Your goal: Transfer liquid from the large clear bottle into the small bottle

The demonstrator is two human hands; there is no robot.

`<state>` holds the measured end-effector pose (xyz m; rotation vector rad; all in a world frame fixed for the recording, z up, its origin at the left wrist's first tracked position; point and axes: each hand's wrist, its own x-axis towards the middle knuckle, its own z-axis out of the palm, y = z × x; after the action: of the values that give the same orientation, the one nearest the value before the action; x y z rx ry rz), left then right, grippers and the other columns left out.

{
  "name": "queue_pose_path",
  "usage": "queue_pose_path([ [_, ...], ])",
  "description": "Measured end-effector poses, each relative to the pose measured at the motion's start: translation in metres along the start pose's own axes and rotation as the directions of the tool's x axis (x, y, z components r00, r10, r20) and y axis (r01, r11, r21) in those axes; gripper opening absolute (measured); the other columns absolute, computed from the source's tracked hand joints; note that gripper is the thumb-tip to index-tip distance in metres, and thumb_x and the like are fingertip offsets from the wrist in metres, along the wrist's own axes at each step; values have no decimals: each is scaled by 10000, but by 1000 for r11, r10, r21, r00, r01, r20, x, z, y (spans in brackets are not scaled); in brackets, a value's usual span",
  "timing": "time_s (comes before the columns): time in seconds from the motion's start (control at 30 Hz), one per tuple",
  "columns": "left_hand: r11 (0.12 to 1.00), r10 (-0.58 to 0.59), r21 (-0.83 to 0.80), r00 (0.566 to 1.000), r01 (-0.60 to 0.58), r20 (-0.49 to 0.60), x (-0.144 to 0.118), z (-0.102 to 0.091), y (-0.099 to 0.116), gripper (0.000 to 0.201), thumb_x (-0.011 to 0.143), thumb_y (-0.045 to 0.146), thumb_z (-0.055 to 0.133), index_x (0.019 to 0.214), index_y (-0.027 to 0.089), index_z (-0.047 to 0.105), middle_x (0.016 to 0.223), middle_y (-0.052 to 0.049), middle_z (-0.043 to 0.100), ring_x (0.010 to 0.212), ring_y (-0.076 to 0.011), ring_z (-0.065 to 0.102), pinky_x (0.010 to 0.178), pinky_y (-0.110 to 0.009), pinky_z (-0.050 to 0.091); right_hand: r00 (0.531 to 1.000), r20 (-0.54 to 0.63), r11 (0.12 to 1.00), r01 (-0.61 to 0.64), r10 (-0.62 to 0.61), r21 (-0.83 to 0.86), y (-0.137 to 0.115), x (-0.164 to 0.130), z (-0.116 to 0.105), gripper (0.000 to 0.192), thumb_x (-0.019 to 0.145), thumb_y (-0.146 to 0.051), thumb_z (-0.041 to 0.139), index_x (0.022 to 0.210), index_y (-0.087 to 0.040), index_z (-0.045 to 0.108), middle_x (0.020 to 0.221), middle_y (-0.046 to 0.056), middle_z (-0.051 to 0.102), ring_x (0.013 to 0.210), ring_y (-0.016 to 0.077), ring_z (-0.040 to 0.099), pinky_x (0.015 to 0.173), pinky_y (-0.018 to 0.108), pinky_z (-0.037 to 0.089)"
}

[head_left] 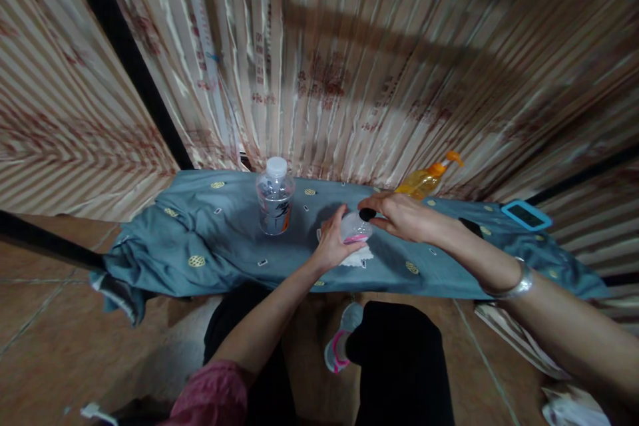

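A clear plastic bottle (355,226) with a pink band on its side tilts to the right over the cloth-covered bench. My left hand (333,239) is wrapped round its body. At its top end, the fingers and thumb of my right hand (399,214) pinch a round black cap (367,214). Whether the cap is still on the bottle's neck I cannot tell. Beneath the bottle lies a crumpled white tissue (358,258). Left of my hands stands a larger clear bottle (274,203) with a white cap and a printed label, upright.
Behind my right hand, a yellow pump bottle (422,181) with an orange top leans to the right. A blue-framed device (527,214) lies at the bench's right end. The grey-blue cloth (229,253) hangs over the bench edge. A pleated curtain (319,66) closes off the back.
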<state>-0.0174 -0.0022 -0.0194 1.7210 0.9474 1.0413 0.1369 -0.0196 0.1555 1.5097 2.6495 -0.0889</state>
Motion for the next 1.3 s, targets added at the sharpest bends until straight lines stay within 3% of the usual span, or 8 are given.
queue_pose_path([
  [0.23, 999, -28, 27, 999, 27, 33, -1, 2, 2, 791, 742, 289, 832, 1451, 232, 484, 1443, -104, 627, 1336, -322, 603, 1207, -531, 420, 988, 128, 992, -68, 82, -107, -6, 5, -7, 213, 995, -244, 590, 1140, -123, 689, 969, 138, 761, 906, 256, 744, 710, 282, 457],
  [0.37, 1000, -10, 18, 1000, 9, 26, -1, 2, 1, 753, 747, 296, 830, 1423, 240, 503, 1426, -94, 643, 1323, -315, 614, 1198, -518, 430, 980, 129, 977, -129, 152, -167, -6, 8, -7, 359, 1039, -414, 534, 1035, -97, 702, 797, 166, 733, 814, 315, 744, 625, 313, 423],
  [0.57, 1000, 4, 18, 1000, -4, 27, -2, 2, 0, 746, 752, 315, 829, 1419, 250, 502, 1428, -96, 640, 1308, -319, 623, 1166, -519, 462, 987, 129, 989, -75, 92, -130, -5, 6, -9, 421, 946, -258, 678, 1347, -156, 596, 1195, 127, 743, 1088, 254, 723, 818, 274, 482],
  [0.67, 1000, 3, 19, 1000, -3, 20, -2, 2, -1, 751, 740, 308, 835, 1414, 246, 509, 1419, -97, 642, 1315, -321, 617, 1177, -523, 456, 984, 153, 988, -70, 91, -135, -7, 6, -9, 241, 980, -253, 617, 1188, -143, 671, 1044, 117, 768, 974, 243, 744, 756, 273, 471],
  [0.77, 1000, -2, 20, 1000, 1, 23, -2, 3, -2, 743, 745, 304, 829, 1413, 236, 508, 1409, -98, 645, 1299, -318, 626, 1174, -519, 462, 980, 147, 979, -112, 138, -171, -8, 7, -9, 323, 1032, -378, 532, 1047, -103, 702, 881, 161, 753, 849, 292, 747, 667, 311, 446],
  [0.93, 1000, 5, 26, 999, -6, 32, -2, 3, -2, 739, 751, 299, 827, 1412, 222, 507, 1400, -105, 643, 1304, -322, 618, 1164, -509, 471, 984, 147, 986, -73, 96, -150, -8, 8, -9, 409, 946, -263, 673, 1331, -139, 616, 1151, 131, 751, 1094, 259, 719, 807, 269, 466],
  [1.1, 999, 13, 31, 999, -13, 29, -2, 3, -3, 742, 745, 298, 829, 1411, 226, 509, 1400, -108, 642, 1291, -329, 624, 1173, -529, 462, 979, 152, 978, -105, 133, -180, -9, 9, -8, 302, 1028, -370, 541, 1051, -120, 708, 879, 150, 752, 860, 292, 746, 675, 309, 442],
  [1.3, 1000, 15, 24, 999, -16, 35, -2, 3, -3, 744, 752, 321, 830, 1417, 224, 509, 1391, -114, 643, 1277, -328, 629, 1138, -507, 489, 985, 156, 989, -56, 77, -138, -9, 11, -9, 357, 922, -223, 693, 1271, -158, 656, 1163, 115, 748, 1076, 247, 720, 819, 263, 468],
])
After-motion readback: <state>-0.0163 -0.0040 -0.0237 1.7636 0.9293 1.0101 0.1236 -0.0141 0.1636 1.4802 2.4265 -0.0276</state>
